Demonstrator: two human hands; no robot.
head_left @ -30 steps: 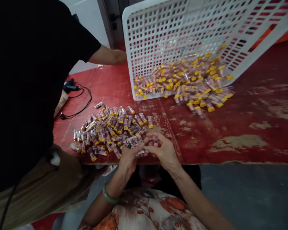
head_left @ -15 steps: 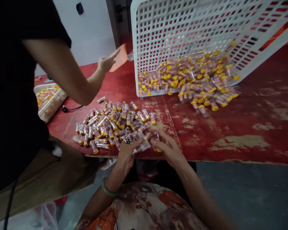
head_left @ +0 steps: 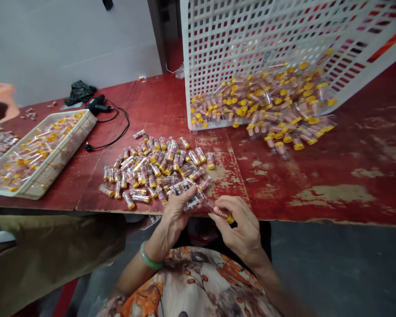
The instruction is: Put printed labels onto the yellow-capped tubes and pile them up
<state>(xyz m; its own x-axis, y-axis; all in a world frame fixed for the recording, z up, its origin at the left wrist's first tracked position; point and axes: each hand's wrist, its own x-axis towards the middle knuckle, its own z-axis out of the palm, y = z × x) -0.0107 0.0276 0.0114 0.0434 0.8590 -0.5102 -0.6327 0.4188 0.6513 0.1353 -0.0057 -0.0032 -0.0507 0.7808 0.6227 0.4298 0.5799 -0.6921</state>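
My left hand (head_left: 175,209) pinches printed clear plastic sleeves (head_left: 192,202) under its thumb, low over the table's front edge. Beside it, my right hand (head_left: 246,231) grips a small yellow-capped tube (head_left: 221,212) with pink contents between thumb and fingers. The tube's far end meets the clear film near the sleeves; whether it is inside cannot be made out. Just beyond my left hand lies a pile of wrapped tubes (head_left: 152,169) with printed bands and yellow caps. Plainer yellow-capped tubes (head_left: 284,105) spill from a tipped white basket (head_left: 214,26).
The worn red table (head_left: 317,176) ends close to my body. At left stand a white tray (head_left: 57,163) of capped tubes and an orange container (head_left: 5,103). A black corded tool (head_left: 99,105) lies behind them. A person's trouser leg (head_left: 53,259) is at lower left.
My right hand has drawn the tube slightly right and downward, away from my left hand. The co-worker's torso and arm have left the view, uncovering the tray and corded tool.
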